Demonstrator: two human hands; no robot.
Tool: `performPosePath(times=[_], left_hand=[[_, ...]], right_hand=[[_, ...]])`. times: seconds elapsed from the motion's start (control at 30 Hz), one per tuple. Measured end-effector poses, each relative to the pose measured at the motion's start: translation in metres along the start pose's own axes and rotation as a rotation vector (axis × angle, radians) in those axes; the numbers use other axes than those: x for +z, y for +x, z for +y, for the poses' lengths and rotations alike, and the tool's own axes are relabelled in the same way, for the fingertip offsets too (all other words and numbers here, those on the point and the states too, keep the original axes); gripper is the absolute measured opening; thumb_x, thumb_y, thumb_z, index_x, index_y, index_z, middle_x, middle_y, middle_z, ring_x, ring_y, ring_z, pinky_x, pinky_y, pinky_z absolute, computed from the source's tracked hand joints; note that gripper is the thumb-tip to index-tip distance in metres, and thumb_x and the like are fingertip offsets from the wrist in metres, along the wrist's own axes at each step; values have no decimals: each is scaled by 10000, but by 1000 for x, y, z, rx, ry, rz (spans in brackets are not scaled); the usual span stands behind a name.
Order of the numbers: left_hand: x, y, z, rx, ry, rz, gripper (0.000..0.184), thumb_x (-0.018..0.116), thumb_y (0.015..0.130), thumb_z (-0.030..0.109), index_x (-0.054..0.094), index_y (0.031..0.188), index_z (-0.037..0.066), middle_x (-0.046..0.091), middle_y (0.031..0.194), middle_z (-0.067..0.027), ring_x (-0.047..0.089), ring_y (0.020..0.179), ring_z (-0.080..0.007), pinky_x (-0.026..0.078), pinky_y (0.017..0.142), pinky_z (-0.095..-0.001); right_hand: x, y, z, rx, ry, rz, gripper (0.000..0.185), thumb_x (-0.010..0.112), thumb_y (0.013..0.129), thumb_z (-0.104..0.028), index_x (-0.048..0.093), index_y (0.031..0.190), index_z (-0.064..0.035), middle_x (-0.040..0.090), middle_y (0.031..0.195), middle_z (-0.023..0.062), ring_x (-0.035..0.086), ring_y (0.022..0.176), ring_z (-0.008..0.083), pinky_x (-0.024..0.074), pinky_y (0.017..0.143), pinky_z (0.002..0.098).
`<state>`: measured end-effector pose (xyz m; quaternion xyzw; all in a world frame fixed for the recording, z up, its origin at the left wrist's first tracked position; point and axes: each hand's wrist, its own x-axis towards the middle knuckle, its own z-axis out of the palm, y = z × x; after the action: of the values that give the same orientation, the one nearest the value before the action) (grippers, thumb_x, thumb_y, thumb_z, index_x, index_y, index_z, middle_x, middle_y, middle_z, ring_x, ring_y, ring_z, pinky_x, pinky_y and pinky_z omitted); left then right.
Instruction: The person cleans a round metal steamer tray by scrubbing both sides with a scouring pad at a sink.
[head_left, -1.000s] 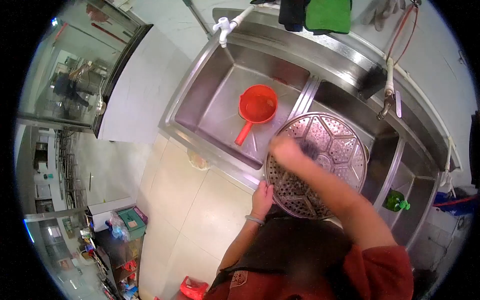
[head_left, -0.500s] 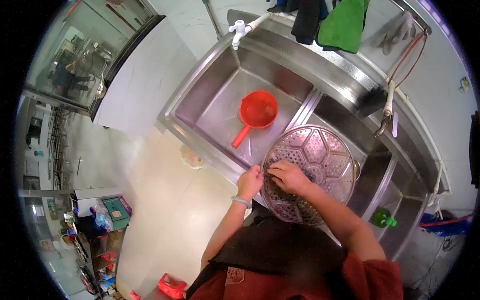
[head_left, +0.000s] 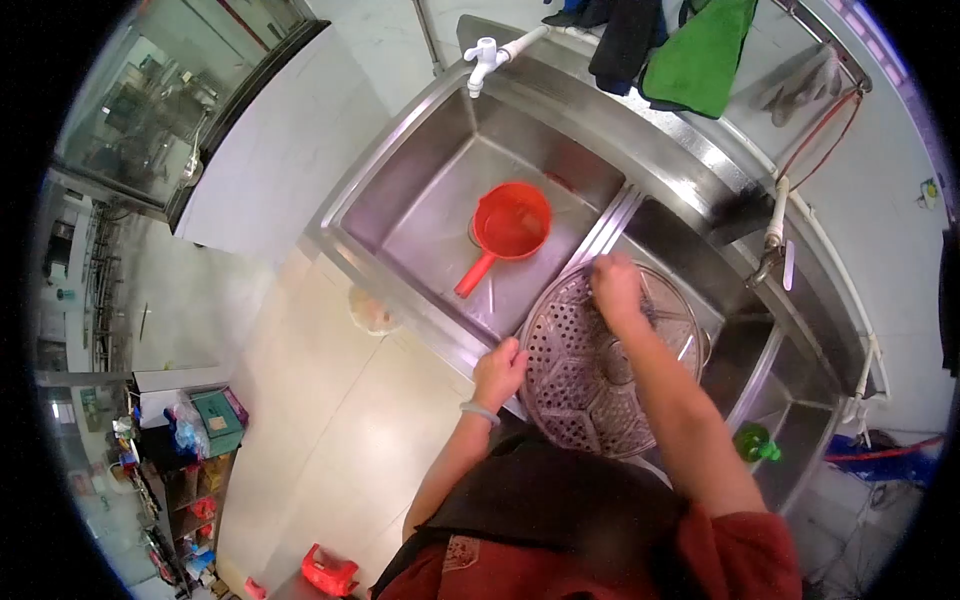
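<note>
A round metal steamer tray (head_left: 565, 350), perforated with small holes in petal-shaped sections, rests over the sink's middle basin and front edge. My left hand (head_left: 500, 372) is closed on its near left rim, a pale bangle at the wrist. Across the tray, my right hand (head_left: 615, 290) presses near the far rim with fingers curled. Beside those fingers shows part of a dark scouring pad (head_left: 645, 297), mostly hidden by the hand. A red plastic dipper (head_left: 512, 220) sits in the left basin, its handle toward me.
The stainless steel sink (head_left: 420, 285) has several basins. A white tap (head_left: 483, 65) stands over the left one and a metal tap (head_left: 768, 265) over the middle. A green bottle (head_left: 752, 442) lies in the right basin. Cloths (head_left: 700, 60) and a glove (head_left: 808, 85) hang above.
My right hand has swept from the tray's left side to its far side, the dark pad moving with it. The tray appears turned slightly; my left hand stays at its rim.
</note>
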<state>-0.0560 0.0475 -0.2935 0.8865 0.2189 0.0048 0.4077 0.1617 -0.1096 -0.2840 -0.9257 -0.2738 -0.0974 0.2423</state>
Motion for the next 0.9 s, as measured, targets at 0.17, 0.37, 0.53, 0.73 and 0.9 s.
performPosePath(times=[0.17,0.37,0.53,0.73,0.9], left_hand=[[-4,-3,-4,30,41,-24,203,636,866,267,522,845,100,609,686,-155,617,690,-404,459,609,-522],[-5,2,7,6,-38,25,237,650,881,256,524,831,61,579,645,-153,596,619,-379,448,553,-446],[-2,2,2,18,53,-11,249,651,873,267,512,808,71,595,663,-154,607,657,-391,451,582,-496],[-4,2,5,-2,-92,-11,229,656,882,267,541,845,72,593,672,-141,595,625,-365,457,576,-460],[-1,5,6,11,-39,12,248,658,878,258,516,833,60,575,665,-147,582,620,-373,448,570,-459]], right_hand=[[-2,-71,-98,-344,242,-81,38,590,728,-91,598,718,-56,573,786,156,610,770,347,506,673,434],[1,-2,-26,-20,21,-71,78,588,737,-58,653,778,-56,613,803,161,618,783,335,523,717,440],[7,-63,-93,-307,220,-85,29,606,726,-99,612,709,-75,604,779,165,606,761,352,498,693,464],[0,-5,-6,92,120,11,96,630,710,-65,654,803,-56,600,829,164,594,814,357,493,752,460],[2,-23,-17,26,33,-71,87,581,794,-111,640,822,-53,589,829,159,601,835,362,503,727,456]])
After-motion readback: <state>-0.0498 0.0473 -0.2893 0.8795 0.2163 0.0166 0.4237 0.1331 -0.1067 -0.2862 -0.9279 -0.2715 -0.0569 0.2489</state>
